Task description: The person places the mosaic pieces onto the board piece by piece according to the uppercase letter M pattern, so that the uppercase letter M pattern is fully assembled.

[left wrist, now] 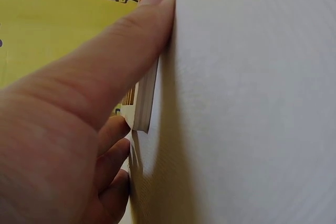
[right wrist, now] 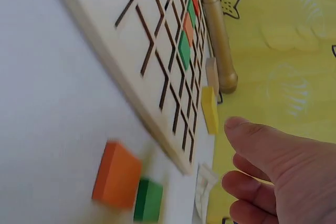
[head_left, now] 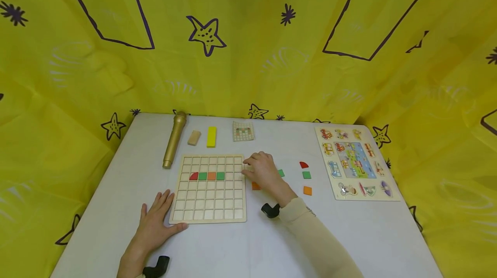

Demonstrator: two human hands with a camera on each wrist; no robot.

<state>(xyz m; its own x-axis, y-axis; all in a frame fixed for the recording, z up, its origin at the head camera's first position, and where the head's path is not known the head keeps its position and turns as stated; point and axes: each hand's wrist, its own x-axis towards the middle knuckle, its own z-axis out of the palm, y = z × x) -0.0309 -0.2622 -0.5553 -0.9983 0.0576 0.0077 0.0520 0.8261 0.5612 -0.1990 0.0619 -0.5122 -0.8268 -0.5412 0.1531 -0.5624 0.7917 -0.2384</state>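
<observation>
A wooden grid board point(head_left: 209, 204) lies on the white table. Along one of its rows sit a red quarter-circle piece point(head_left: 193, 176), a green square point(head_left: 202, 176), an orange square point(head_left: 211, 176) and another green square point(head_left: 220, 176). My left hand point(head_left: 153, 224) is spread at the board's front left corner, its thumb touching the front edge. Over the board's right edge hovers my right hand point(head_left: 265, 174), thumb and fingers apart, with nothing visible between them. Near it lie an orange square point(right wrist: 118, 177) and a green square point(right wrist: 148, 200), partly hidden by the hand in the head view.
Right of the hand lie a red quarter-circle point(head_left: 304, 164), a green square point(head_left: 306, 175) and an orange square point(head_left: 307, 190). A picture puzzle board point(head_left: 330, 179) is farther right. Behind the grid are a gold microphone point(head_left: 174, 140), wooden block point(head_left: 194, 137), yellow block point(head_left: 211, 137) and pattern card point(head_left: 243, 131).
</observation>
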